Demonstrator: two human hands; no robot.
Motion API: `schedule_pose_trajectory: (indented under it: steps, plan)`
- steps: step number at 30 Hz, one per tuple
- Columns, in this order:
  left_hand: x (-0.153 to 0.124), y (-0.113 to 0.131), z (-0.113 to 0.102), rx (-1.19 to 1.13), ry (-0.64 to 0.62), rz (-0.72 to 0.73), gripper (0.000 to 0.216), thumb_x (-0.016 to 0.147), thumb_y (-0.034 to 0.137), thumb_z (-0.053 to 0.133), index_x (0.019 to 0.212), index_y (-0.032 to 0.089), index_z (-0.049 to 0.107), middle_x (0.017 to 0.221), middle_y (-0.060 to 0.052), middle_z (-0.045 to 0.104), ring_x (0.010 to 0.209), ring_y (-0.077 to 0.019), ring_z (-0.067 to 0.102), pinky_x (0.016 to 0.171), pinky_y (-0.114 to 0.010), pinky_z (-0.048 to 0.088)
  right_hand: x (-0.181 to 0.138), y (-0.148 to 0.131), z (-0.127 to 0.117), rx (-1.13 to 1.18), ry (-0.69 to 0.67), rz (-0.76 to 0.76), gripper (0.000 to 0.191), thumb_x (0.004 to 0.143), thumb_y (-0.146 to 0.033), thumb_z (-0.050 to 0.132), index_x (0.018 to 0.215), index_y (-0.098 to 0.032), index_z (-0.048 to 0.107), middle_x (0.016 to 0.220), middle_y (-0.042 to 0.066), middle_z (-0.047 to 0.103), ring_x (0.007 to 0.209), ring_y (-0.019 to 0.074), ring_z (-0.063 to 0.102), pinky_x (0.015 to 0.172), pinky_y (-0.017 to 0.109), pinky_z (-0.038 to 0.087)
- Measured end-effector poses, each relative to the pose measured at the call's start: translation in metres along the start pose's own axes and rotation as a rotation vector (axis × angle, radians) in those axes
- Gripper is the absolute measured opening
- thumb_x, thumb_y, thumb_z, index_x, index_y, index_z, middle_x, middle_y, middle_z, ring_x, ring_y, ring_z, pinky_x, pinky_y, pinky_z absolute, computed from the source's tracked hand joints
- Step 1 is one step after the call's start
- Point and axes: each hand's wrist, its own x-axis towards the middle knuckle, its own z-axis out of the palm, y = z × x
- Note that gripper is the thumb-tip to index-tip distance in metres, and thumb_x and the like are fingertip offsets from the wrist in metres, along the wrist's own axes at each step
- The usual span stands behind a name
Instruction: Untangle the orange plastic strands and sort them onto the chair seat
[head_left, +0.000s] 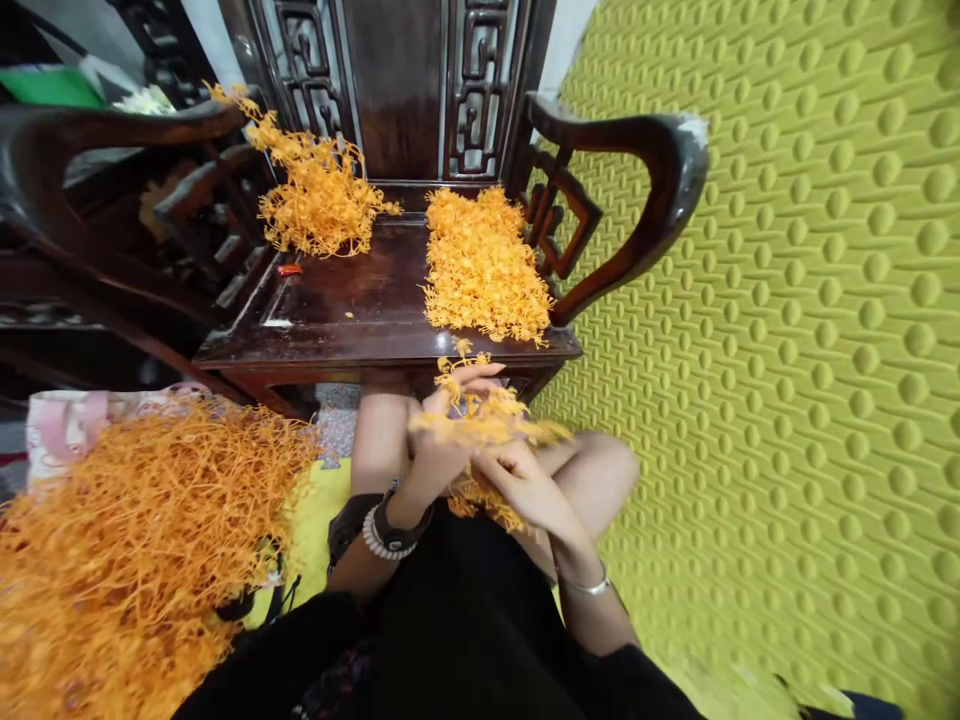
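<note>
Over the lap, my left hand (442, 450) is closed on a bunch of orange plastic sprigs (491, 415), thin curly pieces with small branching tips. Some of its fingers stretch out past the bunch. Close beside it, my right hand (525, 485) has its thumb and fingers pinched together at the underside of the same sprigs. More orange bits hang below the hands. Motion blurs the bunch, so the exact grip points cannot be made out.
A dark carved wooden chair (382, 290) stands ahead, bearing a loose orange heap (322, 195), a neat orange stack (484, 265) and a small red item (289, 270). A large pile of orange sprigs (165, 520) lies at left. Yellow bumpy matting (787, 380) covers the right side.
</note>
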Motion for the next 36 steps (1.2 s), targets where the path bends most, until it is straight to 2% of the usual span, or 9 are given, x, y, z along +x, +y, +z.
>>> schedule_pose_trajectory:
  steps: [6,10,12,14,17,22,28,31,36]
  plan:
    - [0.005,0.014,-0.012,-0.098,0.208,-0.067,0.031,0.080,0.030,0.071,0.107,0.028,0.056,0.072,0.003,0.061,0.062,-0.0117,0.057,0.063,-0.026,0.050,-0.014,0.023,0.004,0.123,-0.144,0.008,0.059,0.096,-0.056,0.038,0.048,-0.021,0.042,0.043,-0.004,0.037,0.040,0.0081,0.029,0.043,0.026,0.025]
    - [0.008,0.018,-0.013,-0.064,0.079,-0.109,0.029,0.067,0.034,0.082,0.084,0.022,0.061,0.064,0.003,0.057,0.054,-0.0098,0.050,0.051,-0.023,0.042,-0.022,0.030,0.000,0.087,-0.254,0.024,0.052,0.096,-0.051,0.041,0.055,-0.021,0.052,0.050,-0.001,0.050,0.044,0.0108,0.043,0.045,0.026,0.037]
    - [0.009,0.015,-0.009,-0.058,0.005,-0.149,0.031,0.062,0.037,0.084,0.068,0.019,0.060,0.060,0.002,0.055,0.052,-0.0088,0.047,0.047,-0.022,0.038,-0.022,0.031,-0.002,-0.020,-0.096,-0.001,0.034,0.092,-0.045,0.052,0.069,-0.021,0.061,0.065,0.002,0.059,0.060,0.0153,0.055,0.058,0.030,0.047]
    - [0.009,0.008,-0.003,-0.048,-0.013,-0.192,0.032,0.062,0.037,0.084,0.064,0.018,0.059,0.054,0.004,0.049,0.048,-0.0076,0.042,0.045,-0.022,0.034,-0.020,0.031,-0.003,-0.130,0.242,-0.076,0.020,0.083,-0.039,0.066,0.094,-0.023,0.063,0.090,0.005,0.063,0.086,0.0216,0.060,0.079,0.038,0.051]
    - [0.010,-0.007,0.010,-0.068,0.045,-0.218,0.030,0.065,0.036,0.082,0.068,0.018,0.057,0.055,0.005,0.047,0.050,-0.0078,0.042,0.047,-0.021,0.035,-0.013,0.029,0.002,-0.130,0.517,-0.176,0.051,0.076,-0.033,0.073,0.121,-0.026,0.051,0.123,0.009,0.054,0.119,0.0263,0.050,0.104,0.045,0.041]
    - [0.012,-0.025,0.018,0.085,0.264,-0.154,0.027,0.068,0.027,0.078,0.074,0.020,0.052,0.064,0.005,0.048,0.056,-0.0084,0.045,0.053,-0.022,0.038,-0.004,0.032,0.014,0.331,0.255,-0.062,0.052,0.082,-0.041,0.066,0.126,-0.029,0.042,0.100,0.004,0.059,0.093,0.0190,0.061,0.084,0.034,0.052]
    - [0.010,-0.030,0.005,0.037,0.082,-0.304,0.026,0.069,0.026,0.076,0.074,0.019,0.052,0.065,0.005,0.047,0.059,-0.0090,0.045,0.058,-0.023,0.039,0.002,0.029,-0.002,0.505,0.189,0.113,0.033,0.082,-0.052,0.064,0.089,-0.021,0.057,0.068,-0.003,0.048,0.056,0.0100,0.042,0.052,0.022,0.039]
    - [0.005,-0.035,0.006,-0.051,0.048,-0.409,0.020,0.072,0.025,0.071,0.078,0.018,0.054,0.076,0.001,0.053,0.070,-0.0105,0.051,0.067,-0.024,0.043,0.007,0.027,-0.006,0.423,0.115,0.074,0.029,0.079,-0.047,0.069,0.084,-0.020,0.059,0.069,-0.002,0.051,0.060,0.0114,0.046,0.057,0.024,0.042]
    - [-0.004,-0.043,0.010,-0.156,0.181,-0.444,0.038,0.070,0.027,0.075,0.099,0.022,0.051,0.069,0.006,0.041,0.059,-0.0086,0.043,0.056,-0.021,0.038,0.011,0.034,-0.005,0.167,0.196,-0.103,0.021,0.083,-0.038,0.066,0.098,-0.023,0.064,0.088,0.003,0.063,0.086,0.0197,0.059,0.081,0.034,0.050]
